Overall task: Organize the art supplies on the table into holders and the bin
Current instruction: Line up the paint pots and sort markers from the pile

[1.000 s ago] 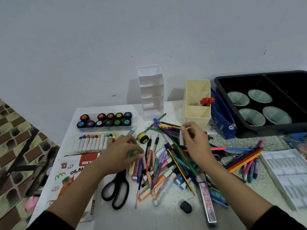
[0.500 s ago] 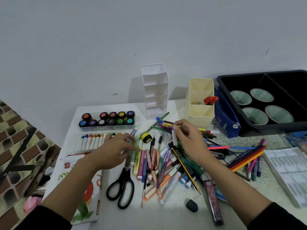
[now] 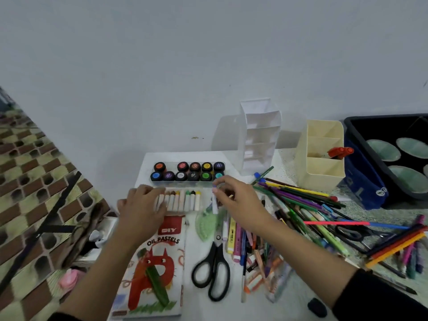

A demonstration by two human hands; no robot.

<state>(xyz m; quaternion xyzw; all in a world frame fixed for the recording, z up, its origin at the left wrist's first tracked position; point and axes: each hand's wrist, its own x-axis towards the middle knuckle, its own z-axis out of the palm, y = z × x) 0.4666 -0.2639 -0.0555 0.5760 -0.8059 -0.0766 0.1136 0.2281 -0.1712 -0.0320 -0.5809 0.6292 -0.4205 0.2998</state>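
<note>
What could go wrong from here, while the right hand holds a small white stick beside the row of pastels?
The right hand pinches the white stick only by its fingertips, so the stick may slip and fall into the pen pile beside it.
The left hand rests on the left end of the pastel row; a push could roll the pastels out of line.

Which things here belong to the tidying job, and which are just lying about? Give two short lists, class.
Job: right hand pinching a white stick; left hand on the pastel row; pen pile; scissors; white holder; cream holder; black bin.
Lying about: pink object on the patterned floor.
</note>
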